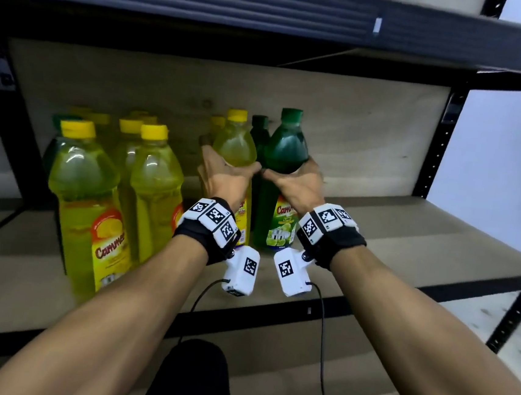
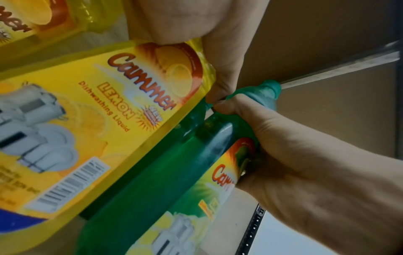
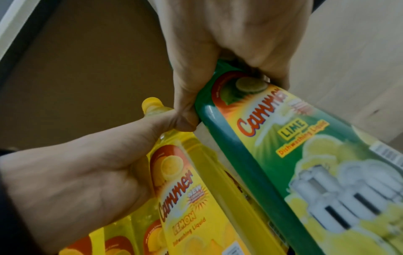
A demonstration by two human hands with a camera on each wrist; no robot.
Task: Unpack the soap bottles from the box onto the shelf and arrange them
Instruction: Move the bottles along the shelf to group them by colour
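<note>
Fingers (image 1: 207, 157) of left hand (image 1: 223, 177) wrapped round lemon bottle (image 1: 235, 145), right hand (image 1: 298, 185) clamped on lime bottle (image 1: 286, 149) — both upright on shelf (image 1: 408, 230), side by side, thumbs nearly meeting. Left wrist: lemon bottle (image 2: 104, 107) just beside lime bottle (image 2: 165, 172), long axes parallel. Right wrist: same pairing — each bottle directly ahead of own palm.

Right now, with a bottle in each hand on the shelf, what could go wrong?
1. The yellow lemon bottle in the left hand and the green lime bottle in the right hand are nearly touching; pushing them back could topple the bottles behind.
2. Both grips sit high on the shoulders, so a base may catch and tip.
3. The front yellow bottle stands near the shelf edge, by the left forearm.
</note>
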